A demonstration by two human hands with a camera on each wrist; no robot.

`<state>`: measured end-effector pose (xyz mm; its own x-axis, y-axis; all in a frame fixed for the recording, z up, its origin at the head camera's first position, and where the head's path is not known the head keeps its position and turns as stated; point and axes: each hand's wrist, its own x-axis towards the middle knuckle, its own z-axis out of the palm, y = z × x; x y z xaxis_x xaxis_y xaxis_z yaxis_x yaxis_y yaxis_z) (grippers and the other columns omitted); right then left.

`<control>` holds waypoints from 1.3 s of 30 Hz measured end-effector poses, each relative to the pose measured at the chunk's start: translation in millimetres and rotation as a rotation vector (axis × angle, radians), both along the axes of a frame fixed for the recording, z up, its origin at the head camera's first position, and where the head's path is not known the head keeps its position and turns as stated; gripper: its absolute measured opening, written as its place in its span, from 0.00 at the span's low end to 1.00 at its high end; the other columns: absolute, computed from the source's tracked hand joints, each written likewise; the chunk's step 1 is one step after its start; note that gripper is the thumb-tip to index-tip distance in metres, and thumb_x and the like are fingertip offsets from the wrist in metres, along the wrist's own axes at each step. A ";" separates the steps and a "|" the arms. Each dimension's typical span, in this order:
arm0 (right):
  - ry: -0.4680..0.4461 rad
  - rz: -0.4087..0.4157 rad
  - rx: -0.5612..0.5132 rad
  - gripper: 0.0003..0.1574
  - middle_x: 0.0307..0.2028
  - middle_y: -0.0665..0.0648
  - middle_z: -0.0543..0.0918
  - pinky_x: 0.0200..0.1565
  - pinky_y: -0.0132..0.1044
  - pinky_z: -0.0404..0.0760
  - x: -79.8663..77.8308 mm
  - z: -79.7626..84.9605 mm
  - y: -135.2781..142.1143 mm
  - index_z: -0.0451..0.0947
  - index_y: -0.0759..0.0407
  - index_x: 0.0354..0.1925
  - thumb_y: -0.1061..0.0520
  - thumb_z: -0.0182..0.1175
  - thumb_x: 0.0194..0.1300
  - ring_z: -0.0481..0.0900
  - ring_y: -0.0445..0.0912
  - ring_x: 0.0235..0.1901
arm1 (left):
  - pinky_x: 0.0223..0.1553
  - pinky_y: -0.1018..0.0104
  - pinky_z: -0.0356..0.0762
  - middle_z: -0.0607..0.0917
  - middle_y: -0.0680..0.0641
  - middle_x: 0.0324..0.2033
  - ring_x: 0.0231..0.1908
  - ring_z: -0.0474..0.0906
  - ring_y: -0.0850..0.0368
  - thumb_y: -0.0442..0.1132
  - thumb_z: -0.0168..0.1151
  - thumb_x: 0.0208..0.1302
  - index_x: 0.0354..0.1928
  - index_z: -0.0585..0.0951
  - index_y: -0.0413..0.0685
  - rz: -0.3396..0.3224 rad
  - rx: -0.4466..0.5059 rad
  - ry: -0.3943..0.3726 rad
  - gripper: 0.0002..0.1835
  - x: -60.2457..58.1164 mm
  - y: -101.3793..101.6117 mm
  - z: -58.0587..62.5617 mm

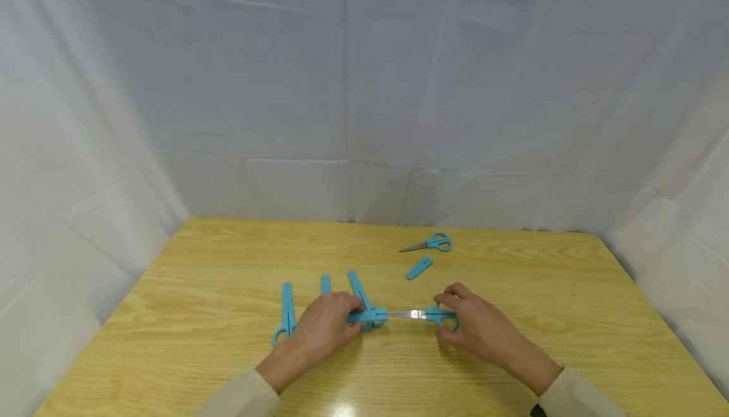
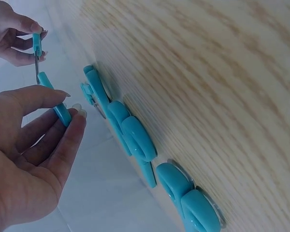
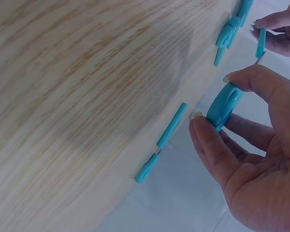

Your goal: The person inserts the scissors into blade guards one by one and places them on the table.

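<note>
Above the table, my left hand (image 1: 327,321) pinches a turquoise blade cover (image 1: 364,316) between thumb and fingers. My right hand (image 1: 484,325) holds a pair of scissors by its turquoise handles (image 3: 224,106). The closed metal blades (image 1: 405,314) point left, and their tip meets the cover's mouth; how far inside it lies I cannot tell. Behind and left of my left hand lie covered scissors (image 1: 286,309), a second covered pair (image 1: 326,284) mostly hidden by the hand, and a third (image 1: 357,287) whose handles are partly behind the held cover.
Farther back on the wooden table (image 1: 228,246) are uncovered scissors (image 1: 438,242), blades pointing left, and a loose turquoise cover (image 1: 419,268) in front of them. White sheeting (image 1: 398,88) hangs behind the table and at both sides.
</note>
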<state>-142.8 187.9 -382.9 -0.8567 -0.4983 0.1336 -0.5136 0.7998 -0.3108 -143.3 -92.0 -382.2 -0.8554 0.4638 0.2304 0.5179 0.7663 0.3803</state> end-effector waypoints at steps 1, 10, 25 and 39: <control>0.000 0.004 -0.002 0.27 0.48 0.56 0.74 0.36 0.37 0.80 0.0 -0.1 -0.2 0.76 0.64 0.53 0.54 0.68 0.57 0.78 0.45 0.39 | 0.33 0.66 0.79 0.84 0.52 0.30 0.33 0.80 0.59 0.32 0.68 0.52 0.35 0.86 0.45 -0.001 -0.002 -0.001 0.07 0.1 0.2 -0.1; 0.012 0.003 -0.015 0.28 0.49 0.56 0.74 0.35 0.35 0.79 1.7 0.9 0.6 0.76 0.64 0.53 0.54 0.68 0.57 0.78 0.43 0.38 | 0.33 0.65 0.79 0.85 0.52 0.31 0.33 0.81 0.58 0.33 0.68 0.51 0.35 0.86 0.45 0.018 -0.003 0.003 0.08 1.9 -0.5 0.3; 0.028 -0.005 -0.019 0.27 0.48 0.55 0.74 0.36 0.35 0.80 2.9 -0.9 -0.4 0.77 0.63 0.53 0.54 0.69 0.56 0.78 0.43 0.38 | 0.34 0.64 0.80 0.85 0.50 0.34 0.35 0.81 0.57 0.33 0.69 0.52 0.37 0.86 0.43 0.018 -0.019 -0.007 0.09 4.1 -0.5 1.4; 0.014 0.013 -0.027 0.28 0.48 0.54 0.74 0.38 0.37 0.80 3.0 -2.3 -1.1 0.77 0.63 0.53 0.55 0.69 0.56 0.78 0.44 0.40 | 0.34 0.65 0.79 0.85 0.51 0.32 0.33 0.80 0.58 0.33 0.68 0.52 0.37 0.86 0.44 -0.010 -0.019 -0.008 0.08 5.0 -0.8 2.0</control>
